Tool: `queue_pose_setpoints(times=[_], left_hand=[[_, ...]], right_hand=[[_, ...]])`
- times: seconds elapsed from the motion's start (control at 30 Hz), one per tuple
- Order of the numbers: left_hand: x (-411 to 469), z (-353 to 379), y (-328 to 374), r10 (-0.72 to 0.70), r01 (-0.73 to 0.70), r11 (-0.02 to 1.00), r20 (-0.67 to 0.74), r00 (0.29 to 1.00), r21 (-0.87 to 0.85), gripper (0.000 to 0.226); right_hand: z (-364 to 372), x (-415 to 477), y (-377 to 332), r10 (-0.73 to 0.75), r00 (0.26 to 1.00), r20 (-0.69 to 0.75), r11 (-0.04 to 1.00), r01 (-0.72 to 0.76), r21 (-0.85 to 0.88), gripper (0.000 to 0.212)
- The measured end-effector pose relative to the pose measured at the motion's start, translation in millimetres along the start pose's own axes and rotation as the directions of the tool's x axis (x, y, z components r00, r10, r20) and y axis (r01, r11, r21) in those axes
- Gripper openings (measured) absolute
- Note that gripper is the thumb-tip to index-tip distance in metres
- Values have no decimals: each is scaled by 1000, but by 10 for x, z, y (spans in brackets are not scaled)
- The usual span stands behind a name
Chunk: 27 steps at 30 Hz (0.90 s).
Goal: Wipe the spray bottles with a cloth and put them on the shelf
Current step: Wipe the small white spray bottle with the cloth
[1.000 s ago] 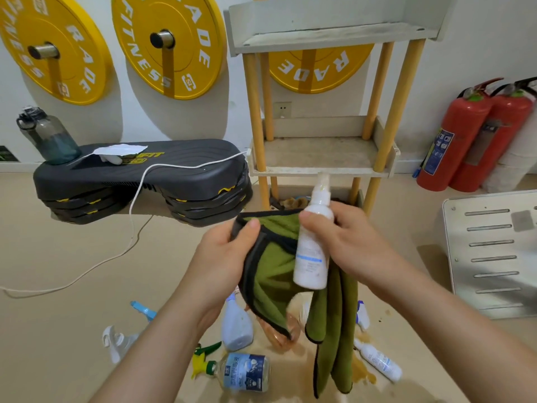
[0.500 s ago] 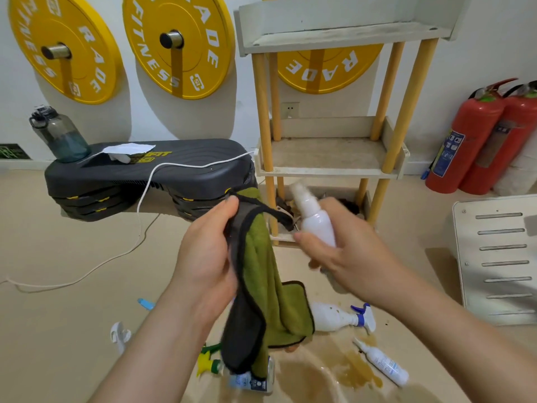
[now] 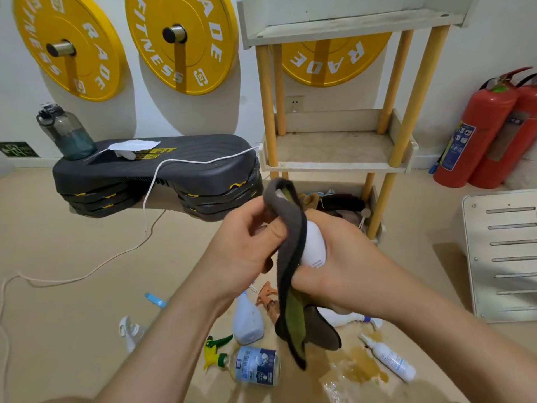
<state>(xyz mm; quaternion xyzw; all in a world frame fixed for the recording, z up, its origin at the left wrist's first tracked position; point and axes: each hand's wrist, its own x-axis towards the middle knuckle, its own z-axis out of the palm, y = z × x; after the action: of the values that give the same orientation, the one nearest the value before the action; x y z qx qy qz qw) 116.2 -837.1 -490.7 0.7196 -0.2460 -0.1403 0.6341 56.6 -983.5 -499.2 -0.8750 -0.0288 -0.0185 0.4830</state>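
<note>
Since half a second ago the cloth (image 3: 290,251) has come over the white spray bottle (image 3: 315,242), hiding its nozzle, and the hands have drawn together. The bottle is held in the air in front of the shelf (image 3: 334,167). The right hand (image 3: 343,274) has its fingers curled round the bottle's base, while the left hand (image 3: 247,248) pinches the cloth against the neck. Wiping looks to be under way. Next, the cloth probably needs rubbing down the body before the bottle goes onto a tier. Other spray bottles (image 3: 248,318) lie on the floor (image 3: 87,286) beside an amber puddle (image 3: 357,365).
</note>
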Motion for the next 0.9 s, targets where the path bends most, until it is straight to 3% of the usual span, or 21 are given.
queue_pose_setpoints(times=[0.1, 0.23, 0.3, 0.43, 0.5, 0.57, 0.63, 0.7, 0.8, 0.9], left_hand=[[25, 67, -74, 49, -36, 996, -164, 985, 83, 12], [51, 88, -117, 81, -37, 992, -394, 916, 118, 20], [76, 38, -117, 45, -4, 996, -497, 866, 84, 30], [80, -40, -142, 53, 12, 994, -567, 822, 109, 42], [81, -11, -178, 25, -8, 1000, -615, 788, 30, 40], [77, 61, -185, 2, -28, 999, -638, 770, -31, 35], [77, 114, -164, -55, -43, 989, -632, 773, -139, 32], [58, 133, -104, -147, -25, 956, -547, 824, -294, 28], [0, 204, -46, -227, 53, 890, -338, 913, -454, 22], [-24, 264, -68, -310, 135, 814, -225, 924, -565, 19]], right_hand=[[89, -23, 3, -53, 999, -13, 984, 50, -171, 29], [79, -38, -15, 18, 999, 29, 991, -14, -133, 36], [-8, -53, -31, 116, 991, 64, 993, -116, -2, 39], [30, -84, -74, 89, 996, 22, 988, -91, 125, 46], [77, -86, -75, 170, 984, 58, 925, -180, 334, 50], [106, -91, -85, 261, 953, 152, 791, -302, 533, 47], [150, -92, -92, 286, 919, 271, 615, -393, 684, 49], [185, -82, -69, 273, 897, 348, 511, -442, 737, 55], [205, -76, -68, 271, 877, 398, 503, -481, 718, 64], [215, -49, -60, 344, 866, 364, 547, -500, 671, 66]])
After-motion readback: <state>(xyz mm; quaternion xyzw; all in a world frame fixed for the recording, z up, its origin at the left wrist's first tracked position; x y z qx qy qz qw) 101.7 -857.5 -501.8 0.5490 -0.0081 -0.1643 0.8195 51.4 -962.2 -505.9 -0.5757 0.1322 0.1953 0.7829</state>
